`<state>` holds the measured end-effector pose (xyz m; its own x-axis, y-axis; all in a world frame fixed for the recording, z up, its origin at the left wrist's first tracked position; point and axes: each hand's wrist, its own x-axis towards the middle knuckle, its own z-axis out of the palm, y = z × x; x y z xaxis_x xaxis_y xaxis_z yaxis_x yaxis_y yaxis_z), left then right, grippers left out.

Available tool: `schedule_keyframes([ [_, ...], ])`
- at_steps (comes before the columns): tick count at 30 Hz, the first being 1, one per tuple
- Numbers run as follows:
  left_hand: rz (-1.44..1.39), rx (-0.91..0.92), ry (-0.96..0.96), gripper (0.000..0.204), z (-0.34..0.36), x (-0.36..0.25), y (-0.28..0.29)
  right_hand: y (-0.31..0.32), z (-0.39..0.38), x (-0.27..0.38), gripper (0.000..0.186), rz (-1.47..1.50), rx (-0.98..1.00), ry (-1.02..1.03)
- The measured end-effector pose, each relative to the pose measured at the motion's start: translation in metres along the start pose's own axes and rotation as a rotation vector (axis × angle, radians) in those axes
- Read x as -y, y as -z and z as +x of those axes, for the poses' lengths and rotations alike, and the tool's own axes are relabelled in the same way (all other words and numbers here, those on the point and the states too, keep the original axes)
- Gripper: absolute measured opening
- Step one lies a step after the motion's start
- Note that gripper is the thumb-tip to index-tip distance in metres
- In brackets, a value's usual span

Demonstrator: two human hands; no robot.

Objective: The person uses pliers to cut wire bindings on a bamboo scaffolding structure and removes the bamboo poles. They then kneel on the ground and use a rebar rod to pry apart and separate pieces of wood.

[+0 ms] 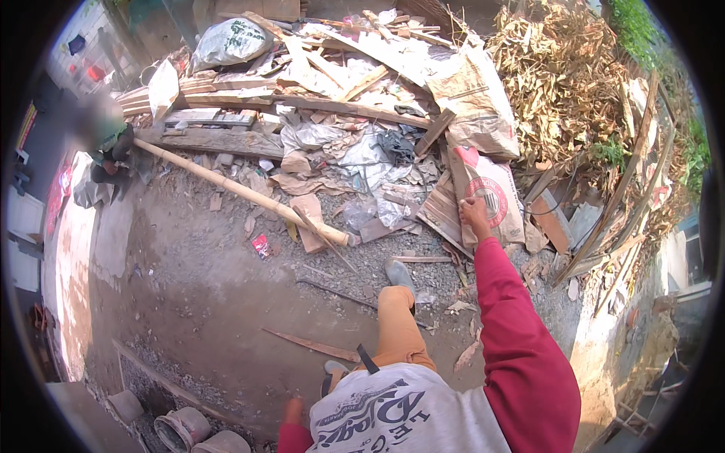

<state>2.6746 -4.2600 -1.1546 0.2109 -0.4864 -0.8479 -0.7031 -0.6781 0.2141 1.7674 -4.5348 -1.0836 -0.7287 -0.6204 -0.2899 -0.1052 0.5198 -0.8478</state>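
My right arm, in a dark red sleeve, reaches forward to a brown paper sack (pixel 495 177) with a red and white round print. The fingers of my right hand (pixel 475 215) are closed on the sack's left side. This sack hangs down from the rubbish heap, below a larger crumpled paper sack (pixel 479 98). To its left lean weathered wooden boards (pixel 442 211). My left hand (pixel 294 410) is low beside my body, near the lower edge, small and blurred, so its fingers cannot be made out.
A long bamboo pole (pixel 242 194) slants across the ground. Behind it lie planks (pixel 211 141), plastic scraps and a tied white bag (pixel 231 43). Dry leaves (pixel 563 68) fill the far right. Another person (pixel 112 151) is at the left. Several buckets (pixel 181 428) stand lower left.
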Motion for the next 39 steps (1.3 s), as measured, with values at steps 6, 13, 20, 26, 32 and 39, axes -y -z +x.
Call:
schedule_keyframes([
  [6,0.119,-0.450,0.516,0.039,-0.153,-0.153,-0.058,-0.026,0.256,0.112,0.037,-0.323,0.041,0.135],
  [13,0.029,-0.238,0.480,0.027,-0.219,-0.212,-0.091,-0.043,0.456,0.149,0.057,-0.717,-0.123,0.441],
  [20,0.007,-0.312,0.621,0.032,-0.233,-0.321,-0.074,-0.068,0.548,0.114,0.067,-0.949,0.047,0.355],
  [26,-0.084,-0.339,0.594,0.028,-0.229,-0.336,-0.091,-0.108,0.458,0.110,0.048,-0.968,0.131,0.395],
  [32,-0.152,-0.243,0.521,0.033,-0.229,-0.360,-0.117,-0.118,0.368,0.063,0.035,-0.887,0.108,0.441],
  [39,-0.300,-0.234,0.583,0.041,-0.248,-0.290,-0.157,-0.071,0.264,0.093,0.064,-0.875,-0.015,0.551],
])
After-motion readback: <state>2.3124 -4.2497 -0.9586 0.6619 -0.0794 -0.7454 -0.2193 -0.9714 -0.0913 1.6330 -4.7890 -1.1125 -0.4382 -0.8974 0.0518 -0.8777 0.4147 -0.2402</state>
